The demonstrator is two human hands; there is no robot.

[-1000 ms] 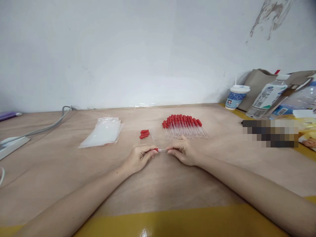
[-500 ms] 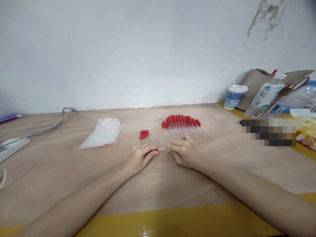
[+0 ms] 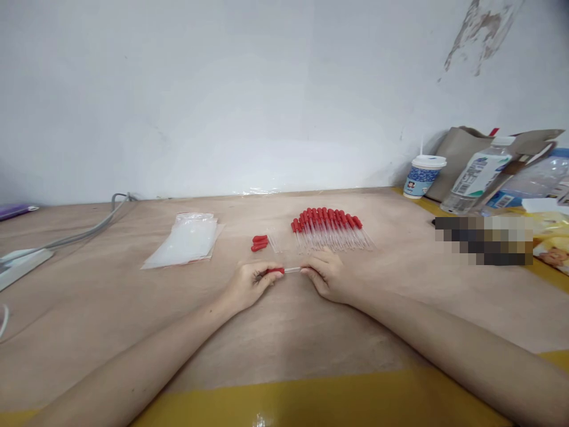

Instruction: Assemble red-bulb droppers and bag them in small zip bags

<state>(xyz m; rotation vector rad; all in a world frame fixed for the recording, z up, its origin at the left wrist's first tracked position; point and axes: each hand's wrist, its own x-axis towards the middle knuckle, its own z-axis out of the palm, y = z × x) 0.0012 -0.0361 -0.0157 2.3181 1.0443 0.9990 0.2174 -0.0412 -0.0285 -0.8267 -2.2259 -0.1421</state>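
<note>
Both my hands meet at the middle of the brown table, holding one dropper between them. My left hand [image 3: 250, 283] pinches its red rubber bulb [image 3: 275, 271]. My right hand [image 3: 326, 275] pinches the clear glass tube [image 3: 292, 270] that sticks out of the bulb. Just behind my right hand lies a row of several finished droppers [image 3: 329, 227] with red bulbs. Behind my left hand lie a few loose red bulbs [image 3: 259, 242] and some bare glass tubes [image 3: 274, 240].
A stack of clear plastic bags [image 3: 186, 238] lies at the left. A grey cable [image 3: 84, 230] and a white device [image 3: 22, 262] sit further left. At the right stand a paper cup [image 3: 421, 175], water bottles [image 3: 478, 176] and a brown bag [image 3: 462, 153]. Yellow tape edges the table front.
More of the red bulb shows beyond my left fingers. My right hand has shifted slightly left and its fingers have drawn in.
</note>
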